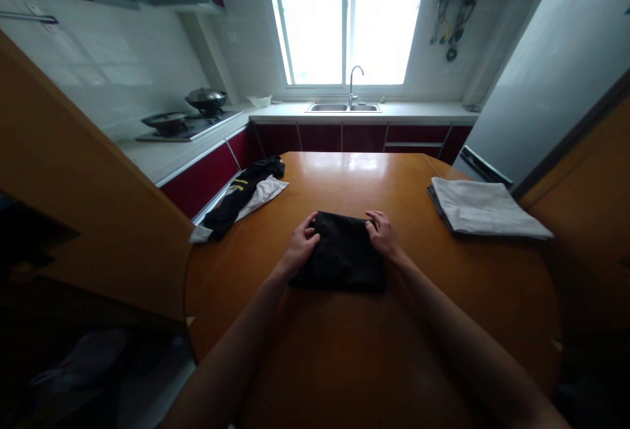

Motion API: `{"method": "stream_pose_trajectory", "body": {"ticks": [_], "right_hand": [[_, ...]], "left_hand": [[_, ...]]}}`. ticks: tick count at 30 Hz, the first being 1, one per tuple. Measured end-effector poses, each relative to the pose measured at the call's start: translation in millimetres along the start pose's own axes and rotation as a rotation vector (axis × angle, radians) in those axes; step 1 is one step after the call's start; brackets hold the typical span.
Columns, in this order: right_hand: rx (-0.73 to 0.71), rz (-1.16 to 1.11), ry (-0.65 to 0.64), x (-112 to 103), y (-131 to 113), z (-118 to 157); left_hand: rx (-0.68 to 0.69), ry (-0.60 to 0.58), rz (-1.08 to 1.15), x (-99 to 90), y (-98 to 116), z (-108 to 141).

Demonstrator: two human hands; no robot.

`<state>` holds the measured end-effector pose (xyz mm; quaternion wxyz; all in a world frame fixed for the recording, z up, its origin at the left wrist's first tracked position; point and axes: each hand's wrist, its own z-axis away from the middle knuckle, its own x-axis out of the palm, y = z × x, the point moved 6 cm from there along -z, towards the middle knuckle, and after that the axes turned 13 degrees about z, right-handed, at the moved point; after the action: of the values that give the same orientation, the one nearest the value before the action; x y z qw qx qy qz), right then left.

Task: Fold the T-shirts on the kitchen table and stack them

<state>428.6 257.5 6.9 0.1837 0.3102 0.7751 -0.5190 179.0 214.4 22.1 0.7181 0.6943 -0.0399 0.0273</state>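
A black cloth item (343, 255), folded into a rough rectangle, lies on the wooden table (354, 357) in front of me. At its upper left corner my left hand (301, 245) grips the edge, thumb on top and fingers at the side. My right hand (382, 235) holds the upper right corner in the same way, its thumb on the cloth. The exact kind of garment cannot be made out. Some of the fingertips are hidden behind the edges of the cloth.
Rumpled black and white clothes (246, 193) lie at the table's left edge. A stack of folded grey cloth (487, 207) rests on the right. Beyond are a counter with a sink (329, 107), a stove with pans (167, 121) and a fridge (546, 75).
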Motion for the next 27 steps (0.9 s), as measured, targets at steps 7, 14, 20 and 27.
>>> {"method": "stream_pose_trajectory", "body": {"ticks": [7,14,20,27], "right_hand": [[-0.064,0.121,-0.245,31.1,-6.7,16.6],[-0.064,0.248,-0.323,40.3,-4.5,24.3],[-0.064,0.245,-0.302,41.1,-2.2,26.9],[-0.082,0.244,-0.285,40.6,-0.6,28.5]], "left_hand": [[0.033,-0.049,-0.206,-18.1,16.6,1.1],[0.042,-0.068,-0.283,-25.7,12.6,-0.1],[0.012,-0.087,-0.203,-35.4,8.9,-0.6],[-0.115,-0.118,-0.117,-35.7,8.8,5.0]]}}
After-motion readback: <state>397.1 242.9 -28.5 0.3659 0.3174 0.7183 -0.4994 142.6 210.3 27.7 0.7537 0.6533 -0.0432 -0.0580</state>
